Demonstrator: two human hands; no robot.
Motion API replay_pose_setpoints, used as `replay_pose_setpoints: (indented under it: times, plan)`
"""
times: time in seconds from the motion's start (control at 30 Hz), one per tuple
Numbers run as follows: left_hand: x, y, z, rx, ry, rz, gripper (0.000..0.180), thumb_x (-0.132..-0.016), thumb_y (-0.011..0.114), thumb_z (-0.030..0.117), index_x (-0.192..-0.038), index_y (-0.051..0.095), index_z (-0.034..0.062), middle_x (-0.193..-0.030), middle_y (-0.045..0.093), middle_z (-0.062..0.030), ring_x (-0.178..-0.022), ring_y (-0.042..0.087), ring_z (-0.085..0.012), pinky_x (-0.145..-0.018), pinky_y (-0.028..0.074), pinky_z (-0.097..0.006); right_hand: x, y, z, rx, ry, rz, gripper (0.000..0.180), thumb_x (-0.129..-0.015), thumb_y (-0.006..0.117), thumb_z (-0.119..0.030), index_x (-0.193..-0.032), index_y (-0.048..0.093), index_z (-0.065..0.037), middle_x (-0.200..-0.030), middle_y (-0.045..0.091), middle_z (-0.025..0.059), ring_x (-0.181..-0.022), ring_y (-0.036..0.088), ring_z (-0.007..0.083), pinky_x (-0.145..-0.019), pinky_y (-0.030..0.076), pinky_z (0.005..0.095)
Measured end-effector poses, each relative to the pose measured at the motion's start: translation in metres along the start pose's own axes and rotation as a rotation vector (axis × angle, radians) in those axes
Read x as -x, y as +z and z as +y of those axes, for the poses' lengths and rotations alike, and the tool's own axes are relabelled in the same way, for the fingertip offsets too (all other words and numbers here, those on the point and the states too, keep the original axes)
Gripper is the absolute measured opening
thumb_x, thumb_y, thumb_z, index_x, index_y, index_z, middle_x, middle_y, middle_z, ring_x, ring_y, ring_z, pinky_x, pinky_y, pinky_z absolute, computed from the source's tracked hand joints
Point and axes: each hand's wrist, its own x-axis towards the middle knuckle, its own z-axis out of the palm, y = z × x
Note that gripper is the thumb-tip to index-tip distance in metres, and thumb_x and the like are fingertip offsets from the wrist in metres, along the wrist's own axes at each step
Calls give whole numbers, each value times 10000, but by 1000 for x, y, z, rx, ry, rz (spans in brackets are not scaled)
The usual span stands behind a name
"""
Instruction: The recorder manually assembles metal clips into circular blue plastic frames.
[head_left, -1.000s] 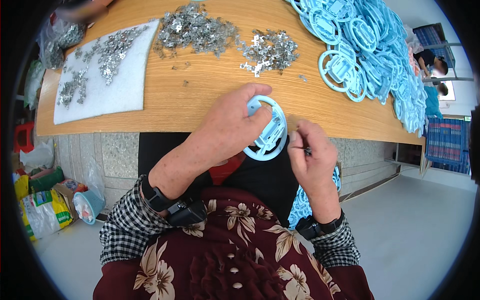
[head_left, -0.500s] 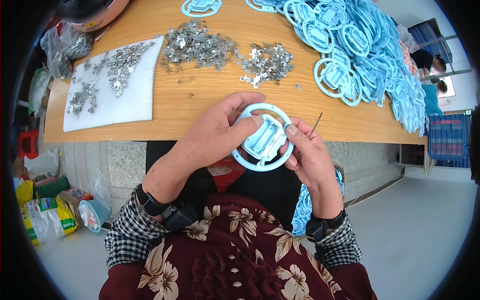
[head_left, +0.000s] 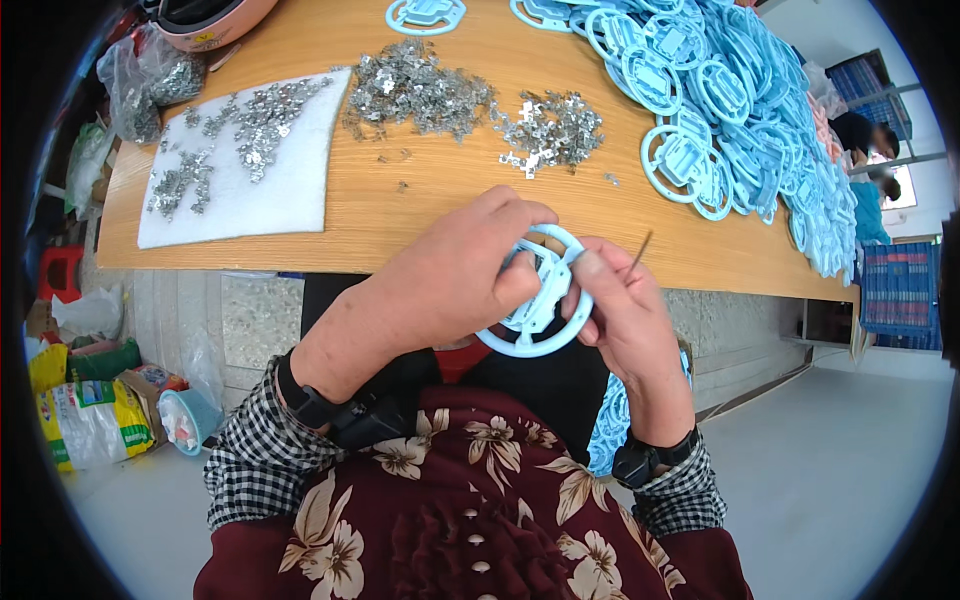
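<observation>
2 hands grip 1 blue ring (head_left: 535, 345) at the table (head_left: 400, 215) edge: left hand (head_left: 455, 280) curled over its left rim, right hand (head_left: 620, 310) pinching its right rim and a thin pin (head_left: 640, 252). Beyond them lie metal clips (head_left: 440, 95) and more rings (head_left: 720, 90).

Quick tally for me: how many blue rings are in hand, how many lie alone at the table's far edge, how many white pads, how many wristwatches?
Blue ring in hand, held by left hand and right hand: 1
Lone blue ring at far edge: 1
White pad: 1
Wristwatches: 2
Total: 5
</observation>
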Motion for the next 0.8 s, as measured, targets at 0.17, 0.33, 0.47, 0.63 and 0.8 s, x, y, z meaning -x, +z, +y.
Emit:
replay_pose_setpoints:
  times: [0.17,0.33,0.47,0.63,0.8]
  plan:
    - [13,-9,-16,1215,-423,-66,437,-1036,480,287,-1326,542,-34,-1025,652,-101,-816,682,-191,-693,588,-289,-3,7,-6,49,-212,-32,278,-1044,566,-237,-1213,613,-20,-758,598,-1,-564,452,50,-488,308,191]
    - [19,-10,-15,1453,-441,-65,504,-1022,499,360,-1317,550,-45,-991,665,-152,-803,682,-245,-687,579,-312,-15,21,6,139,-343,-8,268,-981,631,-37,-1228,538,8,-858,635,23,-780,647,92,-707,518,237]
    - [23,-11,-22,1400,-416,-105,479,-1035,473,364,-1302,567,-22,-901,678,-153,-744,684,-228,-631,562,-293,-22,37,1,110,-413,-26,312,-949,648,18,-1233,519,18,-838,619,28,-732,663,114,-664,532,247]
    - [23,-12,-19,1331,-458,-121,443,-1055,453,388,-1265,588,23,-862,690,-91,-679,687,-146,-557,547,-239,-26,47,-11,175,-324,-22,305,-921,693,10,-1193,554,18,-742,569,-7,-657,634,94,-585,507,232]
    - [23,-19,-8,1157,-586,-159,432,-1050,458,406,-1218,598,34,-823,669,-59,-628,644,-113,-521,516,-224,-37,30,-9,307,-207,-71,223,-887,756,-49,-1057,623,7,-706,574,-27,-665,578,42,-613,464,200]
